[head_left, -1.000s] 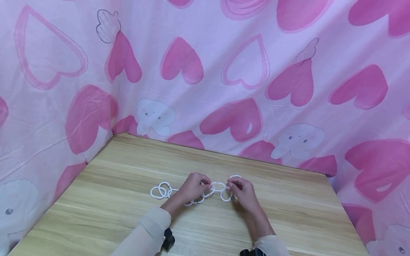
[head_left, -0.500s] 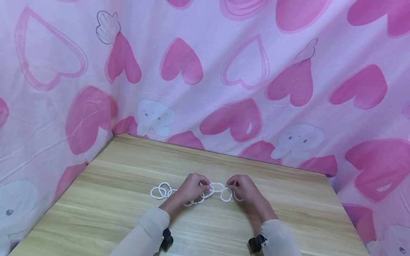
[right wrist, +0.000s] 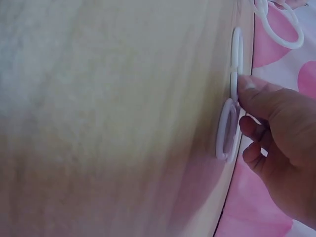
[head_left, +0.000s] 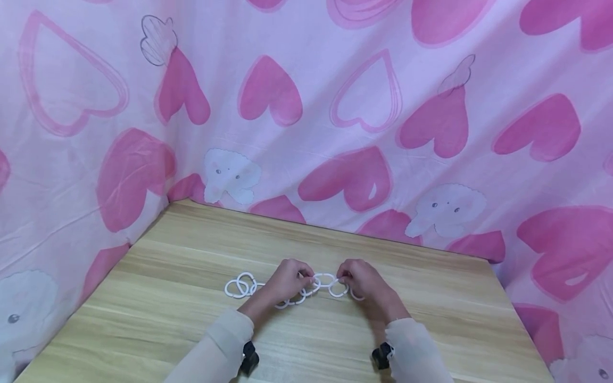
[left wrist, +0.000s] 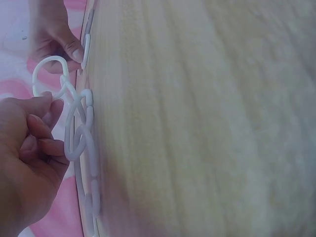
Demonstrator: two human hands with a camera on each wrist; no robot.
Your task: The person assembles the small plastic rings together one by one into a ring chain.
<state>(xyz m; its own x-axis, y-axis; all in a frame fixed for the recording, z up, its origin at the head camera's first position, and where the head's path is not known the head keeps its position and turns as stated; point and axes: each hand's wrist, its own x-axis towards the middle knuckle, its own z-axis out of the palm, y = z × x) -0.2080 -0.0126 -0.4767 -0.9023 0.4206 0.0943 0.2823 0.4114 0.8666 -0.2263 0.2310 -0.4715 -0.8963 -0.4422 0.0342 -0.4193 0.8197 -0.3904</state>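
Note:
A chain of white plastic links (head_left: 238, 288) lies across the wooden table, running under my left wrist. With thumb and forefinger, my left hand (head_left: 287, 280) pinches a link near the chain's right end; in the left wrist view this raised link (left wrist: 49, 58) stands up from the others. My right hand (head_left: 364, 279) pinches the upper edge of a white link (head_left: 338, 295), close to the end of the chain. In the right wrist view that link (right wrist: 237, 52) is between thumb and fingers. Another link (right wrist: 222, 133) lies beside it, partly beneath the right hand; whether they are joined I cannot tell.
The wooden table (head_left: 306, 346) reaches back to a pink curtain (head_left: 321, 138) printed with hearts, which also hangs along the left side. Small black cameras (head_left: 250, 359) are strapped at both wrists.
My right hand has turned and shifted slightly left, and the link at its fingertips has moved a little away from me. The left hand stays almost still on its link.

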